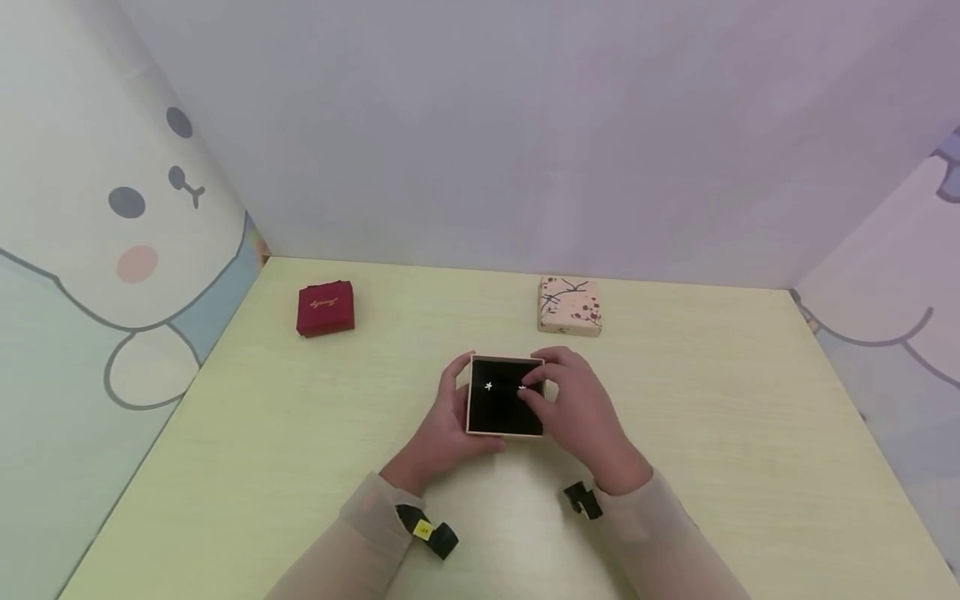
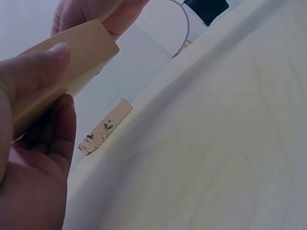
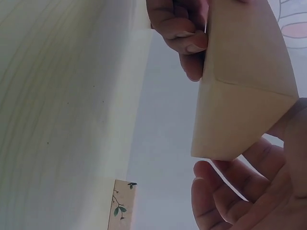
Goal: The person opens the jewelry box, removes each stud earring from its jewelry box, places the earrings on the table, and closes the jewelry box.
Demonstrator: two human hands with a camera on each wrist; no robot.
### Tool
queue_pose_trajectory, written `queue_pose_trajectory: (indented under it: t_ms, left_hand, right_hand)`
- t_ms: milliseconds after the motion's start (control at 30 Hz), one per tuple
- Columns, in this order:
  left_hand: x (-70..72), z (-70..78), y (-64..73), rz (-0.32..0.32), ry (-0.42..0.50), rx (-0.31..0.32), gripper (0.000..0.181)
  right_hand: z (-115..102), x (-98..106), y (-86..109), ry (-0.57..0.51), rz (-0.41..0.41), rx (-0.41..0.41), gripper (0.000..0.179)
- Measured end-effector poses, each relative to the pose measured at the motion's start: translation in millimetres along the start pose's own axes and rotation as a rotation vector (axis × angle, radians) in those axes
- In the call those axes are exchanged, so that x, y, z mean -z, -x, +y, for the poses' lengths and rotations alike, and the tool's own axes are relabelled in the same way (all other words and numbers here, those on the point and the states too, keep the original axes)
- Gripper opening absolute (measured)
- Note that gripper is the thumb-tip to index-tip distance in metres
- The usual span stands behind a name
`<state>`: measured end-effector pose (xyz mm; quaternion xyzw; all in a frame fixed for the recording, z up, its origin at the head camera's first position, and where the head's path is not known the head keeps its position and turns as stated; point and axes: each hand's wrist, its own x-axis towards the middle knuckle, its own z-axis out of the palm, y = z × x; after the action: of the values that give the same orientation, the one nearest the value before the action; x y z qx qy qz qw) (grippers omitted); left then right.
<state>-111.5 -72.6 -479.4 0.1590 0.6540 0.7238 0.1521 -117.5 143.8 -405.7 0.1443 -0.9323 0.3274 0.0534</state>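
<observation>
A small open jewelry box [image 1: 506, 434] with a black lining [image 1: 502, 415] is held up over the table. Its plain beige outside shows in the left wrist view as a box wall [image 2: 91, 45]. My left hand [image 1: 447, 429] grips the box from the left side, fingers behind it and thumb along the near edge. One silver star earring [image 1: 488, 386] sits in the left half of the lining. My right hand [image 1: 585, 412] reaches in from the right, thumb and index fingertips pinching a second star earring [image 1: 522, 387], mostly covered by them.
A pink lid with blossom branches [image 1: 570, 306] lies behind the box on the light wooden table [image 1: 712, 375]. At the back left is a dark red box [image 1: 326, 308] with gold lettering. Pale cloth walls with cartoon prints stand around the table.
</observation>
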Motion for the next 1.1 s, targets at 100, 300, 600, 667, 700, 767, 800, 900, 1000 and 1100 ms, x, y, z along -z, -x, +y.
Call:
queue_pose_trajectory:
  t_ms: [100, 300, 600, 667, 700, 767, 800, 900, 1000, 1100]
  left_hand:
    - [0.4, -2.5, 0.0, -0.008, 0.005, -0.005, 0.122]
    - [0.6, -4.6, -0.6, -0.02, 0.013, -0.02, 0.121]
    - [0.2, -3.5, 0.6, -0.015, -0.012, -0.018, 0.121]
    - [0.0, -1.8, 0.7, -0.013, -0.02, -0.018, 0.122]
    - [-0.1, -1.0, 0.7, -0.011, -0.026, -0.019, 0.122]
    - [0.1, -0.1, 0.6, -0.007, -0.033, -0.015, 0.122]
    - [0.1, 0.0, 0.6, -0.005, -0.036, -0.013, 0.121]
    - [0.2, 0.9, 0.7, 0.002, -0.038, -0.005, 0.121]
    - [0.3, 1.4, 0.6, 0.006, -0.036, 0.001, 0.121]
    - [0.3, 1.5, 0.4, 0.007, -0.039, 0.007, 0.121]
  right_hand:
    - [0.5, -0.4, -0.2, 0.007, -0.007, -0.013, 0.008]
    - [1.0, -0.6, -0.6, -0.012, -0.029, -0.027, 0.013]
    - [2.6, 3.4, -0.9, -0.035, -0.092, -0.006, 0.015]
    - [3.7, 3.2, -0.8, -0.033, -0.095, 0.013, 0.015]
    - [4.1, 3.0, -0.7, -0.033, -0.096, 0.02, 0.014]
    - [5.1, 2.4, -0.6, -0.031, -0.093, 0.03, 0.013]
    - [5.6, 2.1, -0.6, -0.033, -0.091, 0.034, 0.013]
    - [7.1, 1.0, -0.6, -0.04, -0.082, 0.046, 0.013]
    - [8.0, 0.6, -0.7, -0.05, -0.075, 0.056, 0.014]
    - [8.3, 0.9, -0.5, -0.058, -0.078, 0.059, 0.016]
